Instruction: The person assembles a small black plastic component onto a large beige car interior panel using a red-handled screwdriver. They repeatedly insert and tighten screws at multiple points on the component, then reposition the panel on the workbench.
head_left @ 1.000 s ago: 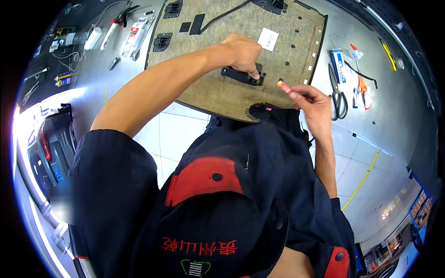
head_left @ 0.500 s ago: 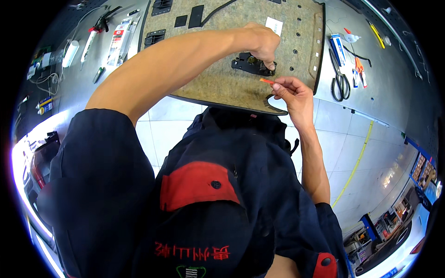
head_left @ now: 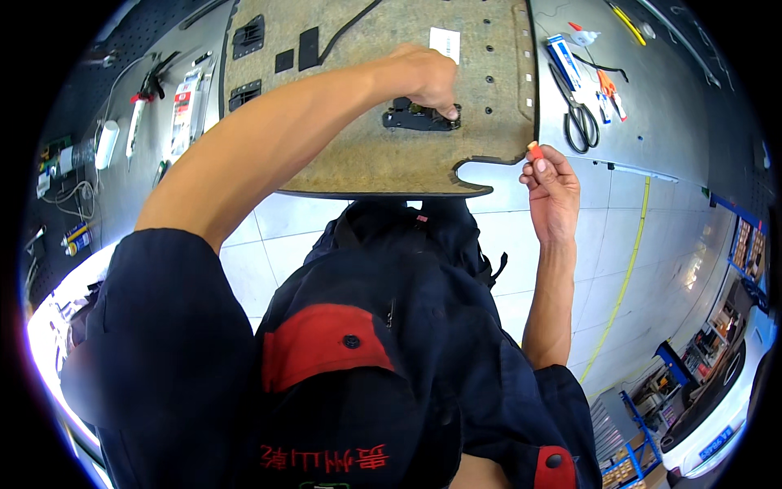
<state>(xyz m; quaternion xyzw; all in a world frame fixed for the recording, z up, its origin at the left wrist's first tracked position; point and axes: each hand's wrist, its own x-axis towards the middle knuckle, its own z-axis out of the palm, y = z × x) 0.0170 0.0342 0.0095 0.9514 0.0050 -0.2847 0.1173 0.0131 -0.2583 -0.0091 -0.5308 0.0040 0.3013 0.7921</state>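
Observation:
A fibrous brown panel (head_left: 342,167) with dark edging lies on the metal bench. On it sits a black mounting part (head_left: 419,119) with a metallic end. My left hand (head_left: 429,77) reaches over from the left and presses a fingertip down on that part's right end; its other fingers are curled and partly hidden by the hand. My right hand (head_left: 554,191) is raised off the panel's right corner, beside a curved cutout. Between thumb and fingers it pinches a small orange-red stick (head_left: 535,151) with a pale tip, most of it hidden in the grip.
Large black scissors (head_left: 582,130), a blue-white box (head_left: 564,61) and an orange-handled tool (head_left: 606,81) lie right of the panel. A caulking gun (head_left: 140,102) and a blister pack (head_left: 187,102) lie to the left. A white label (head_left: 445,45) and black brackets (head_left: 248,37) are on the panel.
My right hand has moved right, away from the black part, and turned the orange-red stick upright. My left fingertip stays on the part. The whole view has shifted slightly.

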